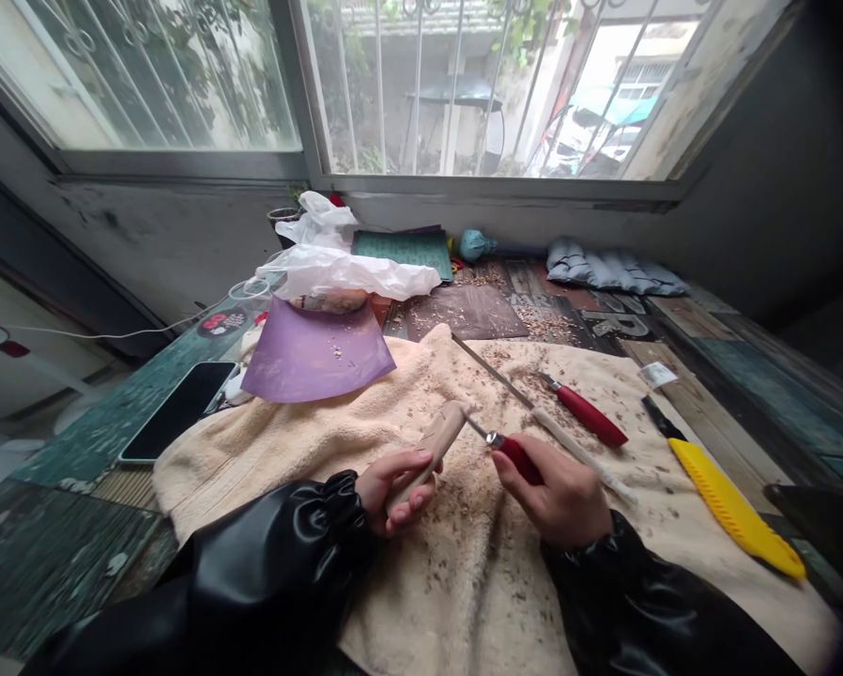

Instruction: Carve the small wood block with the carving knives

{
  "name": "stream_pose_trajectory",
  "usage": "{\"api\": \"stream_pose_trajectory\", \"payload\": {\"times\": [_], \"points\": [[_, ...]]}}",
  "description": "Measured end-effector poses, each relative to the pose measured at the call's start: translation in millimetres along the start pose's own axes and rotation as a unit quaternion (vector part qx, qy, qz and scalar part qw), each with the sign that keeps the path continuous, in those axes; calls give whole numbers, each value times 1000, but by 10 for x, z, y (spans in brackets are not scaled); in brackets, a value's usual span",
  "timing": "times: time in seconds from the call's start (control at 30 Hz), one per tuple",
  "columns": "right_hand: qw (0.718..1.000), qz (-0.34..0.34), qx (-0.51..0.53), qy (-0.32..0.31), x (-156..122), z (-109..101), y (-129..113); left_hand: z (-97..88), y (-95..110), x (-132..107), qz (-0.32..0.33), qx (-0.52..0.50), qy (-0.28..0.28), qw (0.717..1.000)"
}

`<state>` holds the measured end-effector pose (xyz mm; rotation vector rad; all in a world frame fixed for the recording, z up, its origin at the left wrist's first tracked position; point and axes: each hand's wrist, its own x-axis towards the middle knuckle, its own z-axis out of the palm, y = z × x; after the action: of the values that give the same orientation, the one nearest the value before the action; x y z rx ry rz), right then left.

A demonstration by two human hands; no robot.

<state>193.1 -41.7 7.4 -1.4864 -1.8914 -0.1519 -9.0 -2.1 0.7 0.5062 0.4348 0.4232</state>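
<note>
My left hand (399, 490) is closed around a pale piece of carved wood (432, 446), which tilts up and to the right. In my right hand (562, 493) is a carving knife (516, 457) with a red handle and a metal collar; its thin blade points at the upper end of the wood, and I cannot tell whether it touches. Beneath both hands spreads a beige towel (421, 601) sprinkled with wood shavings. Just beyond my right hand lie a long file (496, 371) with a pale handle and a second red-handled carving knife (583, 410).
A yellow-handled saw (735, 502) lies at the right. Purple sandpaper (319, 352) and a phone (180, 410) are on the left. Behind them are a white plastic bag (365, 272), a green mat (407, 249), brown sandpaper (467, 313) and a grey padded bundle (608, 269) below the window.
</note>
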Motion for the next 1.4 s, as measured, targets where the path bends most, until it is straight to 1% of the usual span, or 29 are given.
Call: {"api": "stream_pose_trajectory", "payload": {"times": [0.1, 0.2, 0.33, 0.47, 0.6, 0.73, 0.77, 0.87, 0.9, 0.97, 1.03, 1.07, 1.13, 1.2, 1.3, 1.37, 1.4], "points": [[1000, -7, 12, -17, -3, -3, -12, 10, 4, -1, -1, -2, 0, 1000], [1000, 7, -9, 7, -3, -6, -9, 6, 0, -1, 0, 1, 2, 1000], [999, -11, 21, -28, -3, -7, -5, -8, -11, 1, 5, 2, 3, 1000], [1000, -7, 10, -22, -4, -14, -16, -10, -14, 7, 0, 1, 14, 1000], [996, -37, 41, -71, -20, -9, -50, -16, -10, 15, -1, -5, 21, 1000], [998, -15, 22, -51, -37, 5, -69, -36, -2, 21, -32, -5, 28, 999], [998, -22, 23, -53, -40, 7, -72, -40, -2, 23, -37, -3, 28, 999], [992, -80, 43, -91, -49, 12, -83, -48, -9, 37, -55, 4, 17, 998], [991, -85, 45, -96, -52, 15, -87, -50, -15, 44, -58, 4, 11, 998], [994, -59, 32, -85, -58, 20, -97, -54, -32, 58, -52, 1, -4, 999], [997, -32, 18, -74, -64, 23, -112, -60, -50, 72, -32, 0, -7, 999], [996, -31, 19, -79, -67, 23, -123, -63, -57, 77, -29, 5, -8, 1000], [993, -46, 33, -99, -75, 22, -149, -64, -64, 83, -49, 25, -21, 998], [992, -43, 41, -109, -82, 20, -171, -55, -64, 82, -58, 34, -26, 997], [996, -10, 8, -91, -84, 22, -175, -26, -58, 75, -28, 20, -9, 999], [996, -12, -7, -92, -84, 24, -167, -13, -56, 72, -15, 15, -4, 1000], [995, -19, -5, -100, -84, 25, -164, -14, -57, 72, -20, 16, -10, 1000]]}}
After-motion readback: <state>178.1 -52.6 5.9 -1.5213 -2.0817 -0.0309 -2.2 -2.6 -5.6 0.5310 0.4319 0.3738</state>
